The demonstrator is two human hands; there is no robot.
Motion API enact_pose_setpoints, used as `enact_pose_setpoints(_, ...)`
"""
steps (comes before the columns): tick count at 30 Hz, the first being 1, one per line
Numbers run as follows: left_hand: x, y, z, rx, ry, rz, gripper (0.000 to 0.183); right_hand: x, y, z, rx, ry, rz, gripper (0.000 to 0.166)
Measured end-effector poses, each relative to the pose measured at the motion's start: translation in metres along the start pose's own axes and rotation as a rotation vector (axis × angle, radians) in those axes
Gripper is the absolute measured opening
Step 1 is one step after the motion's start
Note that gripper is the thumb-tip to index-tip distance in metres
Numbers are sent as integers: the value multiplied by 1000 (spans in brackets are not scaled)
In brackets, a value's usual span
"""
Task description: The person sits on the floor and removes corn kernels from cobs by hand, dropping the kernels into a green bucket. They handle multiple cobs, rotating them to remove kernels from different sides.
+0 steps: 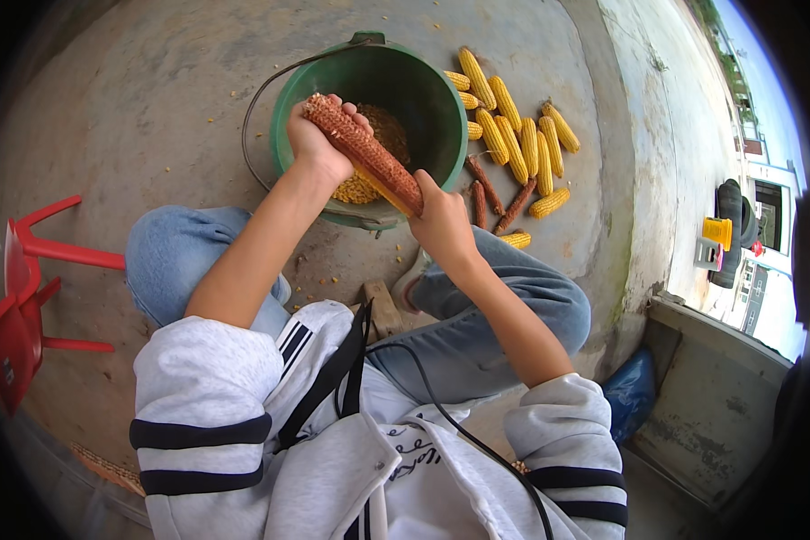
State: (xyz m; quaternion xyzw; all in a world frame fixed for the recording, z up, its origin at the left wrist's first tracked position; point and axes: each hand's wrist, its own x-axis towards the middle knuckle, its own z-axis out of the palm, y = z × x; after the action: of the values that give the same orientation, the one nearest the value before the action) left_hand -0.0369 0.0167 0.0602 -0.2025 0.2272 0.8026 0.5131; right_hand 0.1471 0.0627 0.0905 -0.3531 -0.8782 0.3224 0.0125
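Note:
A mostly stripped red corn cob [368, 152] slants across the mouth of a green plastic bucket [455, 128], a band of yellow kernels left along its lower side. My left hand [320, 138] is closed around its upper end, fingers partly hidden behind it. At the lower end, my right hand [442, 216] grips the cob by the bucket's near rim. Loose yellow kernels [356, 187] lie in the bucket. Right of it, several yellow ears of corn [513, 145] lie on the concrete floor, with several bare red cobs [516, 206] just nearer to me.
A wire handle [246, 128] hangs out at the bucket's left. My knees flank the bucket's near side, with a wooden block [383, 314] between my legs. A red plastic chair [23, 297] lies at far left. A low wall runs along the right, beside a blue bag [631, 395].

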Motion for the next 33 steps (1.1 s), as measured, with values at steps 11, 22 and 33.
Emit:
enact_pose_setpoints(11, 1, -1, -5, 44, -117, -29, 21, -3, 2, 1, 109, -40, 27, 32)
enact_pose_setpoints(22, -3, -24, 4, 75, 97, -36, 45, 8, 3, -2, 21, 34, 65, 24)
enact_pose_setpoints(33, -8, -28, 11, 89, 228, -33, 35, 3, -10, 12, 78, 36, 55, 26)
